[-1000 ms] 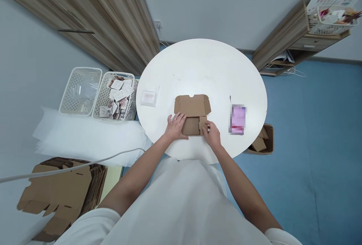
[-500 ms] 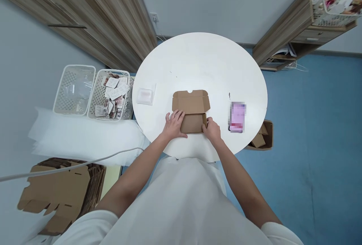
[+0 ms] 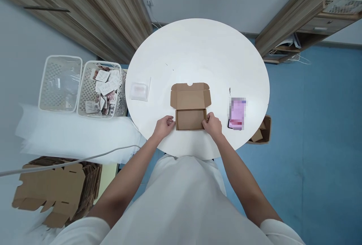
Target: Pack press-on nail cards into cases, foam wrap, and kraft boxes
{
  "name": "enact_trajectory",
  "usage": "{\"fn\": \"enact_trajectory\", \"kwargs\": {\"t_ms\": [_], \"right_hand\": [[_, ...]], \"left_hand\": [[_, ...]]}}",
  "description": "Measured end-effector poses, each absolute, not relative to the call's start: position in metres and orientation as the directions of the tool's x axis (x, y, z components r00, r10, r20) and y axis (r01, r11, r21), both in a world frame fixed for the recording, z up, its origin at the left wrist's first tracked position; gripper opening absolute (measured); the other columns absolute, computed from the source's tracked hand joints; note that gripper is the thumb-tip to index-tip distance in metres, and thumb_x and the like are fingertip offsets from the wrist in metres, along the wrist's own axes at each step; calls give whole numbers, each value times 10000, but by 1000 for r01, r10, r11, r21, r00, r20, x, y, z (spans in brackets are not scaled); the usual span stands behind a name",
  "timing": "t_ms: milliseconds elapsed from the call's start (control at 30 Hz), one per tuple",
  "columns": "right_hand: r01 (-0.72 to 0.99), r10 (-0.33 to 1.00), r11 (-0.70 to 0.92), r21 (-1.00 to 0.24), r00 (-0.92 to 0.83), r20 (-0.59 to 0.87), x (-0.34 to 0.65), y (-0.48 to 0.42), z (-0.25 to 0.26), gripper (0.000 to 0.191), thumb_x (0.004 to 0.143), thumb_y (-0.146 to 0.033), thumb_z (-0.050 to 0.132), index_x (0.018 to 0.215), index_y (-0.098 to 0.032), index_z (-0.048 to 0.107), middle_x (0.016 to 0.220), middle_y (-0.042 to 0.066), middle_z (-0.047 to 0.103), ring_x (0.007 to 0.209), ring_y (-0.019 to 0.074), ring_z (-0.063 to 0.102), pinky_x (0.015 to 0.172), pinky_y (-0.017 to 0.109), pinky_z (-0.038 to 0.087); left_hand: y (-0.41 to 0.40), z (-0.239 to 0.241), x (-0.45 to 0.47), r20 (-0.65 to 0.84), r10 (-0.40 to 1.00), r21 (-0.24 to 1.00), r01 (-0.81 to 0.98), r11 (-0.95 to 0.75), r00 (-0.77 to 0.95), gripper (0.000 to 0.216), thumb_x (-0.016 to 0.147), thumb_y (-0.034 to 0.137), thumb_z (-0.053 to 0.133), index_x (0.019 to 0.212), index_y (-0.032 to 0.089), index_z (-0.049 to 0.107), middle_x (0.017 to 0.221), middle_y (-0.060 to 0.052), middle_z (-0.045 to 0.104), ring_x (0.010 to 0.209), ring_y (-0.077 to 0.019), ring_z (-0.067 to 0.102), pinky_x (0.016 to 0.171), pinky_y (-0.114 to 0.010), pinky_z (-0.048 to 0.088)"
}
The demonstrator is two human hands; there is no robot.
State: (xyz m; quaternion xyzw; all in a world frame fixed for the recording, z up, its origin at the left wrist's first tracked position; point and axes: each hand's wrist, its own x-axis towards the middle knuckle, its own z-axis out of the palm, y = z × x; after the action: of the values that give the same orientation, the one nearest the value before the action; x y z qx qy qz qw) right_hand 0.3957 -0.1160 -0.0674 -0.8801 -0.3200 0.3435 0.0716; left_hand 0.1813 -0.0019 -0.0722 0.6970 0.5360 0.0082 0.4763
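A small brown cardboard box (image 3: pixel 190 118) sits open on the round white table (image 3: pixel 198 49), its lid (image 3: pixel 190 98) folded back away from me. My left hand (image 3: pixel 163 126) has its fingers curled against the box's left wall. On the other side, my right hand (image 3: pixel 212 123) grips the right wall. The box's inside looks empty.
A clear packet (image 3: pixel 139 90) lies on the table to the left, a pink blurred item (image 3: pixel 237 113) to the right. Two white baskets (image 3: pixel 98 88) stand at the left over white foam sheets. Flat cardboard blanks (image 3: pixel 53 188) are stacked lower left; a carton (image 3: pixel 261 132) rests on the floor.
The box's side flaps have been folded up and its walls now stand. My left hand slid off the box's base to its left wall. The camera tilted, shifting the view downwards.
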Motion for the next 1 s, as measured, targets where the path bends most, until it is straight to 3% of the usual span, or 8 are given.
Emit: {"fn": "enact_trajectory", "kwargs": {"t_ms": [167, 267, 533, 800, 1000], "right_hand": [[508, 611, -787, -349, 570, -549, 401, -105, -70, 119, 713, -236, 462, 813, -232, 398, 649, 9, 528, 590, 182, 491, 513, 261, 296], [492, 615, -787, -373, 573, -541, 406, -101, -75, 121, 702, -237, 464, 793, -235, 384, 639, 0, 510, 580, 174, 474, 508, 259, 293], [425, 657, -753, -501, 523, -543, 415, -93, -85, 117, 682, -210, 439, 750, -236, 347, 625, -16, 485, 560, 154, 440, 500, 253, 300], [438, 683, -730, -525, 513, -521, 430, -73, -90, 115, 682, -203, 438, 769, -234, 369, 650, 1, 515, 592, 171, 471, 530, 266, 321], [442, 675, -736, -512, 531, -513, 427, -74, -86, 111, 747, -327, 448, 786, -235, 400, 677, 3, 557, 614, 170, 501, 542, 267, 336]], "left_hand": [[-3, -71, 202, -431, 792, 739, 673, 33, 433, 336, 755, 382, 499, 1002, 174, 594, 908, -50, 656, 722, -153, 613, 683, -286, 502], [-3, -72, 212, -400, 816, 728, 685, 6, 418, 357, 689, 332, 573, 1009, 175, 583, 865, -33, 643, 659, -137, 599, 640, -268, 503], [-3, -83, 223, -304, 886, 704, 709, -40, 351, 298, 665, 234, 533, 955, 186, 582, 837, -9, 624, 631, -117, 556, 636, -254, 489], [8, -85, 239, -327, 900, 677, 736, 9, 290, 310, 686, 230, 508, 982, 187, 590, 827, -11, 617, 638, -121, 563, 644, -256, 484], [6, -88, 232, -333, 889, 677, 736, -7, 314, 305, 757, 338, 484, 985, 173, 602, 816, -38, 606, 726, -156, 568, 700, -294, 487]]}}
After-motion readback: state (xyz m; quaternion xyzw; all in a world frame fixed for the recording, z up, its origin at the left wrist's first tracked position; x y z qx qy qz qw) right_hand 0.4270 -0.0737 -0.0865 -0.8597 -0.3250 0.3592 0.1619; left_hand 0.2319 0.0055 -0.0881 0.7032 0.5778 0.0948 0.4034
